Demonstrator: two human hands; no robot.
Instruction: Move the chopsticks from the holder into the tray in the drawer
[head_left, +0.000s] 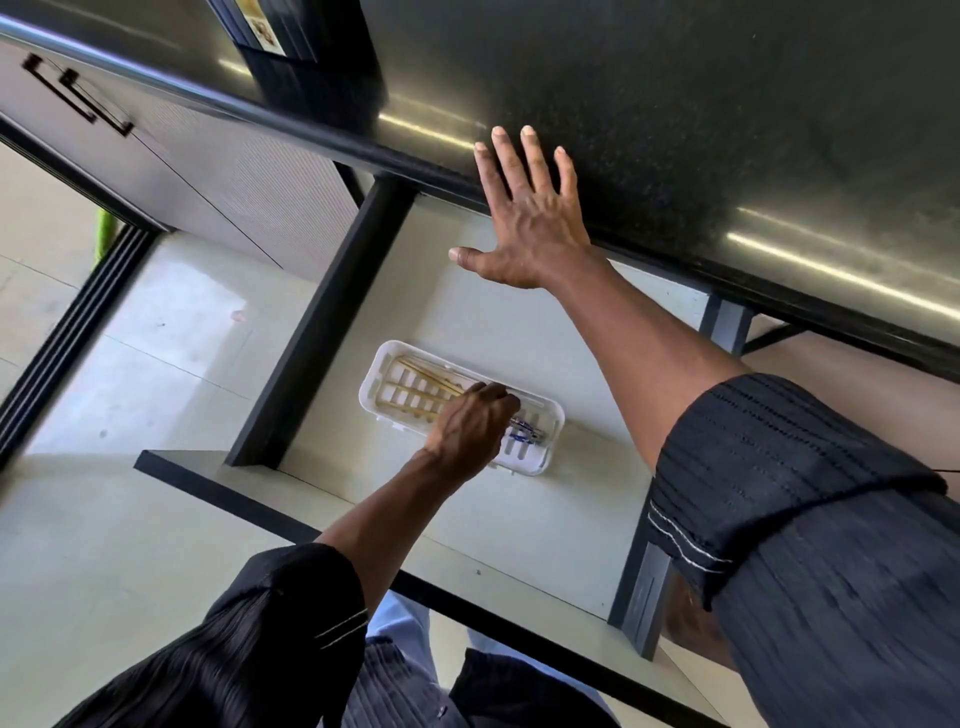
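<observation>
The left hand (470, 426) is down in the open drawer (519, 332), its grip closed over the chopsticks (426, 382) about mid-length, though how tightly cannot be told. The chopsticks lie flat in the white slotted tray (545, 410), long axis along the tray's length: pale ends point up-left away from the grip, blue-patterned ends (524, 428) show just past it to the lower right. The tray sits on the drawer floor, slanted. The right hand (524, 223) lies flat, fingers spread, on the dark tabletop (727, 104) edge above the grip, holding nothing
</observation>
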